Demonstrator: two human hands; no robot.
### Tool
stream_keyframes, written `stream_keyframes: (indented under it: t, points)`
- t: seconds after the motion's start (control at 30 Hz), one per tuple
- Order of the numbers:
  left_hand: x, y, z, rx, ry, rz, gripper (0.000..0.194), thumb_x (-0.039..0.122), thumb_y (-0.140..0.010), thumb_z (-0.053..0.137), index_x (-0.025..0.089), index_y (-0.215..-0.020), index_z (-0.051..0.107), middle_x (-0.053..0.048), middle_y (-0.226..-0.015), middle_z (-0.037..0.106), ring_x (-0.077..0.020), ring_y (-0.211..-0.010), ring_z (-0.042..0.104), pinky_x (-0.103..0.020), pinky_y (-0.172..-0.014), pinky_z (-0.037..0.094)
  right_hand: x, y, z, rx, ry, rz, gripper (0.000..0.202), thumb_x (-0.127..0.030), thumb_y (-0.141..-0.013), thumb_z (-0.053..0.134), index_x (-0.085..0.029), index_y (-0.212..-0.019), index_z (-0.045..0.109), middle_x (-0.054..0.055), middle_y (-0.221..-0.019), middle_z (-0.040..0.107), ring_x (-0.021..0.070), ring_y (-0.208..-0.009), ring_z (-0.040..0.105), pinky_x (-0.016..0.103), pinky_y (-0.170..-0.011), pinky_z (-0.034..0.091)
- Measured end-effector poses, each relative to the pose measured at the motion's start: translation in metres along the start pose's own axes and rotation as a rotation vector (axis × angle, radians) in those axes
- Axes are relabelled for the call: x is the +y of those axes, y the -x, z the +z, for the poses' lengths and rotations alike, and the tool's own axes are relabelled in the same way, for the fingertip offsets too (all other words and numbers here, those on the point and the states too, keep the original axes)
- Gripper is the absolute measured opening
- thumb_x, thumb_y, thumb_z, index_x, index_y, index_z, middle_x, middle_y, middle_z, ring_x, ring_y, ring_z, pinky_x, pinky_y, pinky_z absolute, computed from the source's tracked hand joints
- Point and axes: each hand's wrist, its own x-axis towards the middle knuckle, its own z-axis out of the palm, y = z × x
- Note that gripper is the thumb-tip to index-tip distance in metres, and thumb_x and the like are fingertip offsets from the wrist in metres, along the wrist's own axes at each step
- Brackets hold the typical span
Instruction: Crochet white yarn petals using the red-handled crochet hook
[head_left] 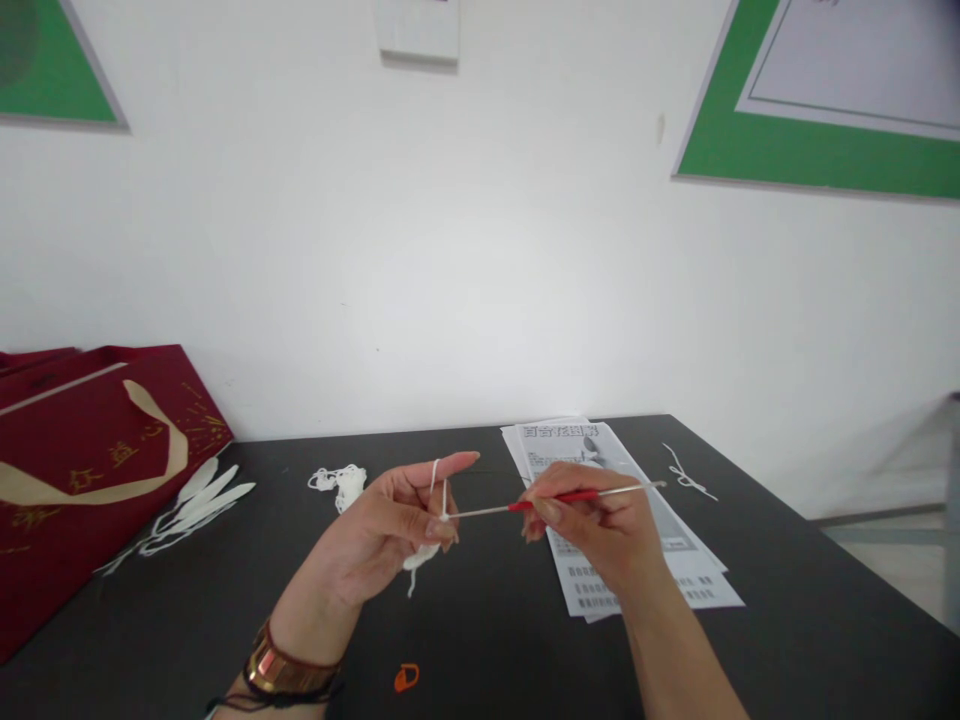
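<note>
Between thumb and fingers, my left hand (401, 515) pinches a small white crochet piece (421, 557), whose short tail hangs below. White yarn (435, 475) loops over the raised, outstretched index finger and runs down to the pinch. My right hand (592, 515) grips a crochet hook (577, 495) by its red middle, pen-like. One metal end of the hook reaches left to the stitches at my left fingertips; the other hooked end points right. Whether a loop sits on the left tip is too small to tell.
Printed sheets (577, 590) lie under my right hand. An orange stitch marker (406, 678) is near the front. Loose white yarn (349, 487) lies behind my left hand, white crocheted leaf-like pieces (202, 500) beside a red bag (97, 460). A knotted yarn bit (686, 475) lies right.
</note>
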Motion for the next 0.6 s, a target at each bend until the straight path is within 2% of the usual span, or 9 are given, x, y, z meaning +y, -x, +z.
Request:
stream_keyframes:
  t: [0.27, 0.43, 0.53, 0.6]
  points:
    - [-0.001, 0.0, 0.001, 0.034, -0.07, 0.049, 0.058, 0.003, -0.056, 0.076, 0.017, -0.112, 0.072, 0.001, -0.058, 0.064, -0.0091, -0.053, 0.053, -0.021, -0.051, 0.036, 0.004, -0.004, -0.003, 0.058, -0.144, 0.071, 0.004, -0.019, -0.078, 0.074, -0.017, -0.081, 0.076, 0.003, -0.064, 0.073, 0.0128, -0.053, 0.068, 0.02, -0.051, 0.057]
    - [-0.004, -0.001, 0.011, 0.186, -0.243, 0.194, 0.052, 0.01, -0.061, 0.082, 0.024, -0.11, 0.073, 0.002, -0.062, 0.063, -0.0082, -0.057, 0.054, -0.021, -0.057, 0.04, 0.019, -0.014, 0.002, 0.17, -0.347, 0.226, 0.012, -0.025, -0.075, 0.075, -0.014, -0.073, 0.074, 0.0, -0.053, 0.069, 0.0099, -0.039, 0.061, 0.017, -0.04, 0.054]
    - [-0.009, -0.003, 0.018, 0.32, -0.283, 0.335, 0.048, 0.014, -0.062, 0.083, 0.026, -0.108, 0.074, 0.003, -0.062, 0.061, -0.0089, -0.059, 0.053, -0.021, -0.057, 0.041, 0.029, -0.017, 0.01, 0.26, -0.459, 0.311, 0.016, -0.028, -0.072, 0.077, -0.012, -0.074, 0.073, -0.001, -0.052, 0.067, 0.008, -0.038, 0.059, 0.017, -0.041, 0.056]
    - [-0.013, -0.005, 0.021, 0.366, -0.277, 0.376, 0.048, 0.015, -0.063, 0.083, 0.027, -0.109, 0.074, 0.003, -0.063, 0.06, -0.0094, -0.06, 0.053, -0.022, -0.058, 0.042, 0.034, -0.017, 0.016, 0.311, -0.506, 0.36, 0.017, -0.027, -0.071, 0.078, -0.012, -0.075, 0.073, -0.001, -0.055, 0.068, 0.0072, -0.04, 0.059, 0.016, -0.043, 0.057]
